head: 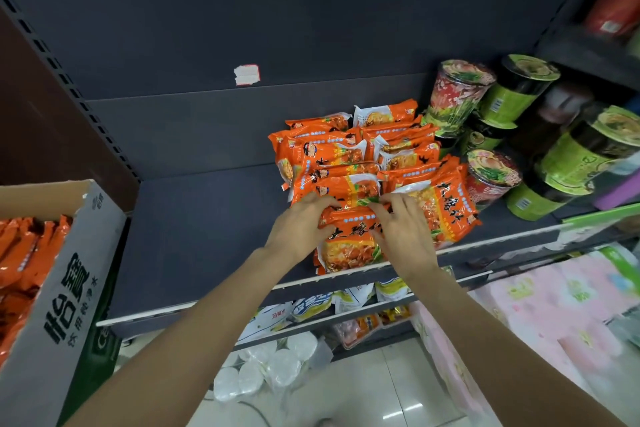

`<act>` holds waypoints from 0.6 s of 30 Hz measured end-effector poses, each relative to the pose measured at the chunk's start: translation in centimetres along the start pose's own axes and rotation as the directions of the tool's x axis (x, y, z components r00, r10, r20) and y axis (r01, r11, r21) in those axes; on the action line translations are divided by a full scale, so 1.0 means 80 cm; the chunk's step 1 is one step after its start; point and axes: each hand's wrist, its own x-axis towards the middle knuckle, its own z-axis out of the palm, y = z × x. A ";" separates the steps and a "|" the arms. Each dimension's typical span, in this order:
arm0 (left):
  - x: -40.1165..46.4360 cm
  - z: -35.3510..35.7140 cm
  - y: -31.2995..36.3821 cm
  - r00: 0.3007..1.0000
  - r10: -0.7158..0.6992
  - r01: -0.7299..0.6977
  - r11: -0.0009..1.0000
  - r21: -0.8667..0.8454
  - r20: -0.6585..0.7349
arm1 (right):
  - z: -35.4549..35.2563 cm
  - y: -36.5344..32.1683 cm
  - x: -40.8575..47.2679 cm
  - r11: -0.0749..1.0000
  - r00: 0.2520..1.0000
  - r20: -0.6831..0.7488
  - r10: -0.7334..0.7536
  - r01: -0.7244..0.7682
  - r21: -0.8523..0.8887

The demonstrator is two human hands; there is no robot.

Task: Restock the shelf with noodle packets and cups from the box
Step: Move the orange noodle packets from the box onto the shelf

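- Two hands meet on the front packet (349, 236), an orange noodle pack lying at the front edge of the shelf (194, 236), right of centre in the frame.
- Left hand (298, 224) reaches in from the lower left, forearm stretched long and straight; its fingers curl over the packet's top left edge and grip it.
- Right hand (403, 230) comes in from the lower right, forearm also extended; its fingers are bent and spread, fingertips pinching the packet's top edge, with the palm lying over the packet's right side.
- Just behind and beside that packet sits the pile (349, 156) of like orange packs, stacked in rough rows toward the back of the shelf, some tilted.
- Right of the pile stand the cups (519, 135), red ones and green ones, some stacked, several leaning, filling the right-hand part of the shelf.
- Left half of the shelf is bare dark board, with a torn white label (246, 74) on the back panel above.
- At the left edge of the frame is the box (69, 288), open at the top, with more orange packs inside.
- Below the shelf, lower shelves hold yellow-and-white bags (311, 305), and white discs in plastic wrap (266, 367) sit near the tiled floor.
- Pink wrapped packs (554, 315) fill the lower right.
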 end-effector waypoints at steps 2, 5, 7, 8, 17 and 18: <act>-0.002 -0.001 0.000 1.000 -0.003 0.003 1.000 0.012 -0.028 | 0.000 0.000 0.004 0.999 0.999 -0.011 -0.033 0.032 -0.030; -0.005 -0.003 -0.001 1.000 -0.008 0.008 0.999 0.049 0.008 | -0.003 -0.006 0.011 0.999 0.999 -0.018 -0.032 0.033 0.010; -0.007 -0.009 0.000 1.000 0.004 -0.002 0.996 0.092 -0.017 | -0.009 -0.017 0.015 0.995 0.999 -0.028 -0.040 0.042 0.090; -0.009 -0.015 0.000 0.999 0.021 -0.015 0.993 0.120 -0.048 | -0.014 -0.025 0.018 0.987 0.998 -0.038 -0.049 0.054 0.149; -0.105 -0.121 -0.083 0.889 0.015 0.057 0.988 0.143 -0.458 | -0.051 -0.182 0.069 0.753 0.991 0.037 -0.131 0.075 0.654; -0.121 -0.135 -0.102 0.866 -0.025 0.095 0.989 0.116 -0.499 | -0.051 -0.208 0.074 0.735 0.986 0.026 -0.166 0.106 0.670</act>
